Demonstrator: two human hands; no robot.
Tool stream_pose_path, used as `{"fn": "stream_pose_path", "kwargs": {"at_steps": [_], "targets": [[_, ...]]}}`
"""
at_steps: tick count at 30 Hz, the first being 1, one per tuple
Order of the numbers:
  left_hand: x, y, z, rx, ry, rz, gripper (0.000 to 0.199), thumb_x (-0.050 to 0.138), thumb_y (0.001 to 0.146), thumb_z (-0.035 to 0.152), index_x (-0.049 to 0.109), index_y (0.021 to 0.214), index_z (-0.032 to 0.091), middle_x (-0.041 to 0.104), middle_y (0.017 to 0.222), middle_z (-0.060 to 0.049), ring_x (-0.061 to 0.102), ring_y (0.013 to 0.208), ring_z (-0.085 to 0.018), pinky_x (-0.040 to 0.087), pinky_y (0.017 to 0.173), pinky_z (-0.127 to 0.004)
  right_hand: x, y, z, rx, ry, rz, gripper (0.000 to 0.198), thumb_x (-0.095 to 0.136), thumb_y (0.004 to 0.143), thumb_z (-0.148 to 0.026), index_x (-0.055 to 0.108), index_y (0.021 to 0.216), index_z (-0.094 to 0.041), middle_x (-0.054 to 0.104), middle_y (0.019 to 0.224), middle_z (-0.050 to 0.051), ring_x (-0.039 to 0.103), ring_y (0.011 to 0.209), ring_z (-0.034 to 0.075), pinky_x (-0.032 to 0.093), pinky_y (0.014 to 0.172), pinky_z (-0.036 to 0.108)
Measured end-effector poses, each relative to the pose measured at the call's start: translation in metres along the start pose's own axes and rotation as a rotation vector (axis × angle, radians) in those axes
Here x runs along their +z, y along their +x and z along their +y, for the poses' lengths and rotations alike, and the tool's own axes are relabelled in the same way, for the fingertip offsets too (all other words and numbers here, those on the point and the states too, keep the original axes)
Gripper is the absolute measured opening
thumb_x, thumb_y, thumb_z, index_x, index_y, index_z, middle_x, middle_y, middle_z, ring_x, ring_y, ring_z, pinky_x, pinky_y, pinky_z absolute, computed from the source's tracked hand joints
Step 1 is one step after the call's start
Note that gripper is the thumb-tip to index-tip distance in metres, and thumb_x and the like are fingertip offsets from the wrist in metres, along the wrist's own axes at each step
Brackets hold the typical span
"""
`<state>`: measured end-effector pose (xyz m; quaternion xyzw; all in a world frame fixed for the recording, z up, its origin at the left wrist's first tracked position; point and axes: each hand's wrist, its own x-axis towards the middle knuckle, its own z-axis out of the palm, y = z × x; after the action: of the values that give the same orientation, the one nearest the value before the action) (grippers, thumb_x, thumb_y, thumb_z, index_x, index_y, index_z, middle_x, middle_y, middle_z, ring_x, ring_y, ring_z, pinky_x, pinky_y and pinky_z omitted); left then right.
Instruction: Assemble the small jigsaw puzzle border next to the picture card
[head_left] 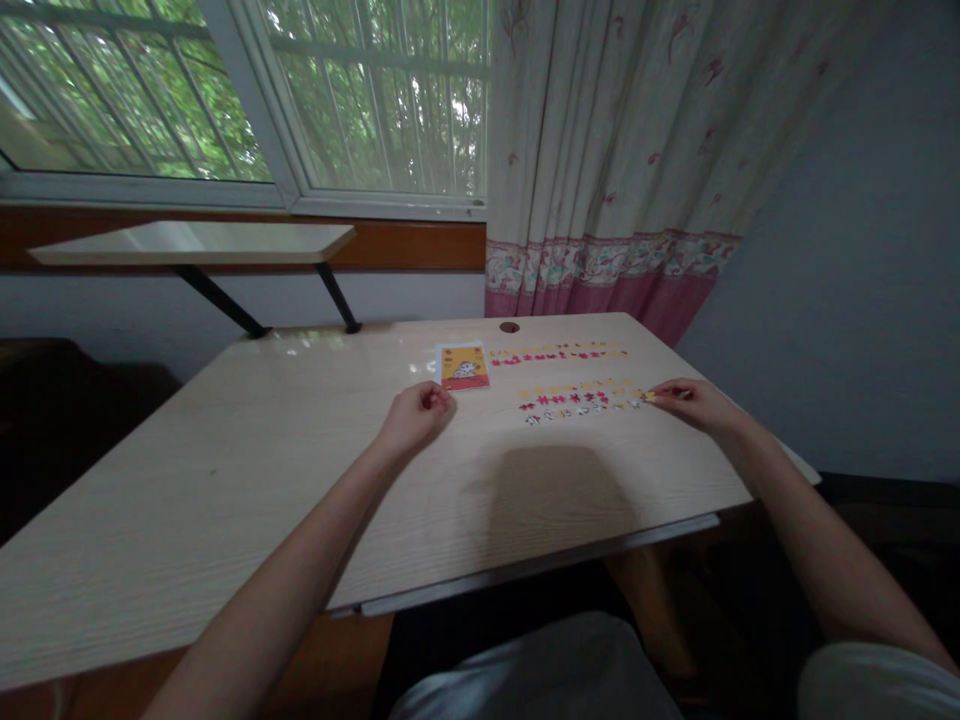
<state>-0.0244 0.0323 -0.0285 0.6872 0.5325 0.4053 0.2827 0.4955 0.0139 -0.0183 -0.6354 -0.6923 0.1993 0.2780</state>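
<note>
On the table lies a small puzzle picture (465,368) in yellow and red, with a white spotted animal on it and a pale border. My left hand (416,412) is at its lower left corner, fingers curled and pinched together; what they hold, if anything, is too small to make out. Farther right, my right hand (699,403) pinches a yellowish puzzle piece (649,397) at the right end of the nearer rows. Those rows hold yellow pieces (577,388), red pieces (564,399) and white pieces (562,413). Behind them run more rows of yellow and red pieces (555,356).
The wooden table (247,470) extends far to the left, with a raised shelf (202,243) on black legs at its back. A round cable hole (509,327) is near the back edge. Behind are a barred window (375,100) and a curtain (600,150).
</note>
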Motion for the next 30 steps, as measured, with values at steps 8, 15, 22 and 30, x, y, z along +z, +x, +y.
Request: {"fn": "stream_pose_path", "kwargs": {"at_steps": [8, 15, 22, 30], "targets": [[-0.001, -0.002, 0.005, -0.026, 0.007, -0.001, 0.02, 0.058, 0.069, 0.035, 0.063, 0.074, 0.017, 0.063, 0.067, -0.002, 0.053, 0.059, -0.014, 0.039, 0.055, -0.025, 0.001, 0.003, 0.018, -0.045, -0.022, -0.043, 0.056, 0.067, 0.066, -0.066, 0.076, 0.091, -0.016, 0.071, 0.089, 0.012, 0.06, 0.072, 0.02, 0.046, 0.066, 0.033], [-0.008, -0.003, 0.013, 0.001, 0.15, -0.036, 0.018, 0.053, 0.073, 0.032, 0.063, 0.077, 0.017, 0.066, 0.07, -0.004, 0.058, 0.062, -0.017, 0.043, 0.06, -0.026, -0.012, 0.003, 0.004, 0.027, -0.111, -0.133, 0.059, 0.064, 0.065, -0.064, 0.075, 0.095, -0.014, 0.066, 0.07, 0.007, 0.055, 0.061, 0.017, 0.042, 0.056, 0.029], [-0.017, -0.004, 0.013, 0.195, 0.662, -0.099, 0.04, 0.042, 0.088, 0.037, 0.064, 0.107, 0.01, 0.066, 0.107, -0.019, 0.06, 0.102, -0.03, 0.046, 0.089, -0.039, 0.01, 0.012, -0.073, -0.107, -0.204, -0.028, 0.032, 0.057, 0.08, -0.044, 0.075, 0.09, -0.019, 0.073, 0.089, 0.01, 0.064, 0.075, 0.02, 0.048, 0.068, 0.03], [-0.01, -0.006, -0.005, 0.038, 0.846, -0.288, 0.061, 0.026, 0.097, 0.05, 0.03, 0.149, 0.017, 0.027, 0.155, -0.019, 0.026, 0.141, -0.036, 0.024, 0.108, -0.059, 0.129, 0.022, -0.205, -0.585, -0.302, -0.225, 0.033, 0.053, 0.091, -0.031, 0.066, 0.116, -0.015, 0.067, 0.115, 0.012, 0.056, 0.11, 0.023, 0.039, 0.098, 0.037]]}}
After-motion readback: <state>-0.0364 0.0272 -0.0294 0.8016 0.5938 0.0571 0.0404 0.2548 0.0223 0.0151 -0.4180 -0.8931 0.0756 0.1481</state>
